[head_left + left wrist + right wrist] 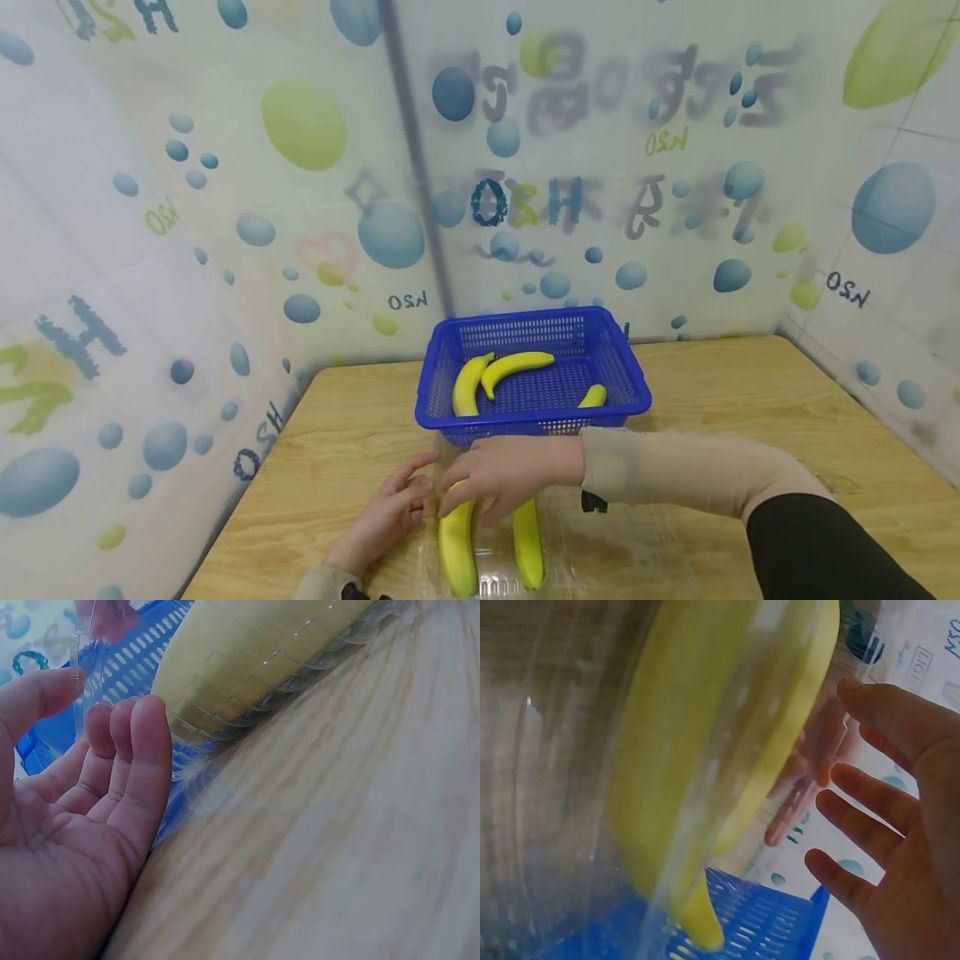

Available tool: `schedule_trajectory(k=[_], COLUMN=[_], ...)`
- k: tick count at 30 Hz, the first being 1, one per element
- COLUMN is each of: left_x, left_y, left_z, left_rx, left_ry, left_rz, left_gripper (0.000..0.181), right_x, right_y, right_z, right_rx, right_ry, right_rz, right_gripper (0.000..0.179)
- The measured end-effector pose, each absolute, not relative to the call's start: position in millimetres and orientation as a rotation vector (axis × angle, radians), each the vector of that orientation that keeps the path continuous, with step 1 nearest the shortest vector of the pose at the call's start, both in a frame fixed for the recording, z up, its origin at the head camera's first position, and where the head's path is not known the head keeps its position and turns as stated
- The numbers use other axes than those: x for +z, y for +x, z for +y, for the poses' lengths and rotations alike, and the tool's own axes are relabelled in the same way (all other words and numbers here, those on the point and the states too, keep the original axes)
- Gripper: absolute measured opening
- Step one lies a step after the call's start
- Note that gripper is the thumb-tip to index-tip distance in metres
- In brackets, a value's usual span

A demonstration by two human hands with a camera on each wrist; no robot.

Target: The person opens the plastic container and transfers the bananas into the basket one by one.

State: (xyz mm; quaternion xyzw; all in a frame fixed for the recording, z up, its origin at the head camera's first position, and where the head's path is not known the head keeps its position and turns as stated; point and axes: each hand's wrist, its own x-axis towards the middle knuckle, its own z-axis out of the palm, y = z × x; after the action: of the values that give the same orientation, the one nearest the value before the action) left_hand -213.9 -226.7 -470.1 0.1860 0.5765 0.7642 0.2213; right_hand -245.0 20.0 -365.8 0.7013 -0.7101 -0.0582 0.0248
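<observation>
A clear plastic clamshell box point(492, 562) lies on the table with two bananas, a left banana point(456, 554) and a right banana point(528, 550), in its left half. My left hand point(384, 515) is at the box's left side, fingers loosely bent and close to the plastic wall; whether they touch it I cannot tell. Over the far part of the box is my right hand point(510, 472), partly covering both bananas. The right wrist view shows the fingers of this right hand point(900, 802) spread beside the plastic, holding nothing.
Behind the box stands a blue mesh basket point(540, 419). Inside it are a left banana point(467, 390), a middle banana point(519, 363) and a partly hidden right banana point(594, 396). The wooden table point(735, 392) meets a patterned curtain point(645, 208) at the back.
</observation>
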Motion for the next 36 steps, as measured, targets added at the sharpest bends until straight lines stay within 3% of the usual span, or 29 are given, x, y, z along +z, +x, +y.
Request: schedule_trajectory(k=[26, 36], left_x=[-471, -471], left_y=[-215, -217], left_z=[-227, -227], left_rx=[2.127, 2.136], left_ry=[0.505, 0.553], left_rz=[1.577, 1.539], left_gripper=[0.043, 0.047], right_x=[-397, -402], right_y=[-253, -254], right_z=[6, 2], right_rx=[-0.218, -0.15], right_ry=[2.188, 2.176], right_rz=[-2.181, -2.145], right_gripper=[0.055, 0.048])
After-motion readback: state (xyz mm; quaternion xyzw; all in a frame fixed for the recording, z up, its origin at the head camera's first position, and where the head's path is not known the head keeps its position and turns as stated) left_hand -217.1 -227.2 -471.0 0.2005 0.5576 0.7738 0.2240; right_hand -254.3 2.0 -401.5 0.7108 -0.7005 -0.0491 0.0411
